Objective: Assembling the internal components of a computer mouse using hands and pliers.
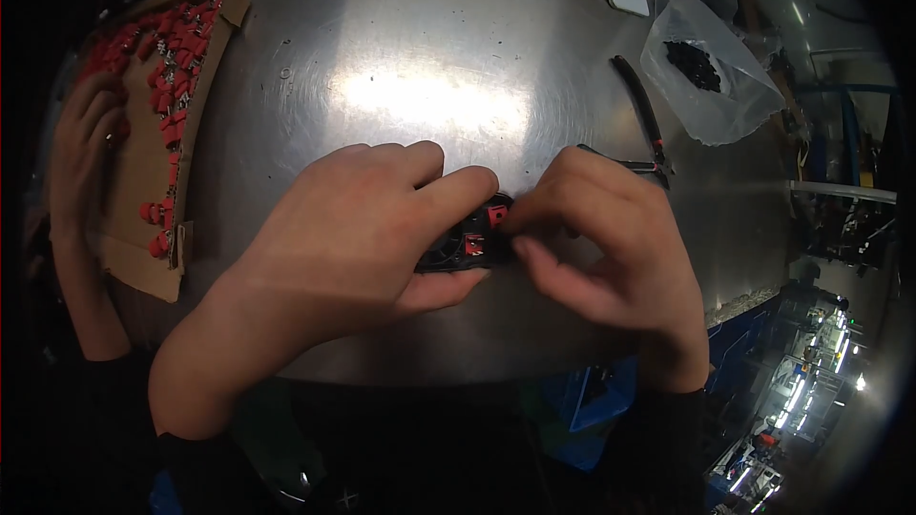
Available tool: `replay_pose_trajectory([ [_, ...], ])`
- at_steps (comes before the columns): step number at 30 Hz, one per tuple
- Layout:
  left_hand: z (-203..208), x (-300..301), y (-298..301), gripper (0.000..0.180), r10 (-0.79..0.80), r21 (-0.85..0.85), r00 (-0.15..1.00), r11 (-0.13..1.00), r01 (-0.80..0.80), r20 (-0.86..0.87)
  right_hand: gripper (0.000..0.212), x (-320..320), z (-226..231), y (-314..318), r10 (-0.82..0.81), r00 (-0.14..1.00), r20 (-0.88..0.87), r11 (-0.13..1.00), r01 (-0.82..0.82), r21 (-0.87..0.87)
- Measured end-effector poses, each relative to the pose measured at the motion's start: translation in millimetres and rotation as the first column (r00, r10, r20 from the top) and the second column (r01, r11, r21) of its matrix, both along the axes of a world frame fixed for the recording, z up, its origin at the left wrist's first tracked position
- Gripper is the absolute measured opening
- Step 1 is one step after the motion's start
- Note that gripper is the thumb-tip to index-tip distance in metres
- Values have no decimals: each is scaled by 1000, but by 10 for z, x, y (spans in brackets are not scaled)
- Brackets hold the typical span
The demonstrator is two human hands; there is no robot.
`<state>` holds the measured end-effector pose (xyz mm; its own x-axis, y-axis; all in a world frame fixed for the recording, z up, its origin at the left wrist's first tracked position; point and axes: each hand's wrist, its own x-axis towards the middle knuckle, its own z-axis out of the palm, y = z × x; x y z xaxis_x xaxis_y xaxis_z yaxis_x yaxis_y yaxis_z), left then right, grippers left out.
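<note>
Left hand (348, 234) curls around a black part (458, 253) with red switches, gripping it; right hand (606, 238) pinches a red switch (496, 215) at its top edge, fingertips pressed together.

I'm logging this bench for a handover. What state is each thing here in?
Black part: held in left hand, red pieces fitted.
Right hand: fingertips pinching a red piece at the part.
Cardboard tray: open, holds red pieces.
Plastic bag: open, dark bits inside.
Pliers: lying flat, unheld.

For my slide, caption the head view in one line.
Both hands, left and right, pinch a black part with red switches on a steel table.
</note>
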<state>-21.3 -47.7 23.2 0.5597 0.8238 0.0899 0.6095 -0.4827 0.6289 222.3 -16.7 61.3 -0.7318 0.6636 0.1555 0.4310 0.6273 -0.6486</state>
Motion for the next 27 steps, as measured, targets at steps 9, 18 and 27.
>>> replay_pose_trajectory([
  [9,-24,10,-18,54,5,23,1000,1000,-5,18,22,-30,21,-62,-63,987,147,998,61,17],
  [18,26,43,-59,46,-8,44,1000,999,9,-15,11,-270,202,-295,-246,879,408,957,155,243],
  [27,41,25,-41,45,-32,-3,999,999,32,-8,10,-125,135,-99,-53,990,130,974,80,-213],
])
